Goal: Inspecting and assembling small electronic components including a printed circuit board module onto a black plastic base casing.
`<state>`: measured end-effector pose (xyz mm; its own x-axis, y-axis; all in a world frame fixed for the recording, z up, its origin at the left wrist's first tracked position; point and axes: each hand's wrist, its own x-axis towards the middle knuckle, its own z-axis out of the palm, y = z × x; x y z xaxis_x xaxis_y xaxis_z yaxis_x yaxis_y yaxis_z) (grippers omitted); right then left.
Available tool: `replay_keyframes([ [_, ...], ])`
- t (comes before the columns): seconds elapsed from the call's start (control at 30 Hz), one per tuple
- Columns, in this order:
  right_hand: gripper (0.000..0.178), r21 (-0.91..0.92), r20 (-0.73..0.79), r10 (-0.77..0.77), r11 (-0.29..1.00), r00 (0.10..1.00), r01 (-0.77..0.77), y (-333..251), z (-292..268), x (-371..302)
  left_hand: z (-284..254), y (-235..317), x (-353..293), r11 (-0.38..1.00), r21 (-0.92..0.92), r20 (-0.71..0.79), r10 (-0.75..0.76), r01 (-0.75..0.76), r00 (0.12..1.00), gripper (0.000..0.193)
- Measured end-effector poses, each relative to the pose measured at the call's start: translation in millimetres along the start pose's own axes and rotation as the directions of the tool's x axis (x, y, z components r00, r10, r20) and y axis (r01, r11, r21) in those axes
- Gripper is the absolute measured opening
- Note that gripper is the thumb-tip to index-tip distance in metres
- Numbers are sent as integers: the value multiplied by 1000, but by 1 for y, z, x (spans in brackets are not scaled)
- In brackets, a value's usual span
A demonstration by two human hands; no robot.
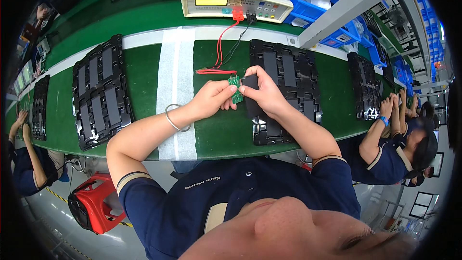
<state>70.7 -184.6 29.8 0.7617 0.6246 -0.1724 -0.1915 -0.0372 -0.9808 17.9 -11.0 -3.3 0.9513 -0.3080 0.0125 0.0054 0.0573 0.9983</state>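
1. A small green circuit board (235, 89) is pinched between the fingers of the left hand (210, 99) and is held above the green conveyor belt (144, 74), near its middle.
2. A flat black part (250, 83) is gripped by the right hand (263, 94), with the fingers closed over its top edge; it is held touching the right side of the circuit board.
3. The two hands are brought close together, fingertips nearly meeting over the board.
4. A silver bangle (174, 118) is worn on the left wrist.
5. Just right of the hands, a black moulded tray (293, 74) is laid on the belt; a second black tray (100, 91) is seen well to the left.
6. Red and black test leads (222, 48) are run from a beige bench tester (236, 3) at the far side down to a spot just far of the hands.
7. A red stool (91, 204) is seen on the floor at the near left.
8. Another person's arms (385, 125) are rested on the belt's edge at the right.
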Motion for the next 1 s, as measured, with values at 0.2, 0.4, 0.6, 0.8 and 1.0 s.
replay_keyframes([
  [0.2,27,8,44,-43,999,998,43,8,0,0,-1,3,-7,999,-7,32,-38,38,999,30],
  [0.4,29,-8,66,18,1000,998,-18,6,0,-1,-2,2,-12,999,14,38,-36,36,999,30],
  [0.6,30,18,71,63,998,996,-64,-3,1,-2,-2,5,-8,999,29,88,26,-28,996,30],
  [0.8,27,-39,75,6,999,997,-3,3,-4,5,-3,-2,-4,999,50,33,16,-18,999,33],
  [1.0,26,-40,54,54,998,997,-52,3,-6,8,-1,-1,-1,999,44,22,-5,4,1000,31],
])
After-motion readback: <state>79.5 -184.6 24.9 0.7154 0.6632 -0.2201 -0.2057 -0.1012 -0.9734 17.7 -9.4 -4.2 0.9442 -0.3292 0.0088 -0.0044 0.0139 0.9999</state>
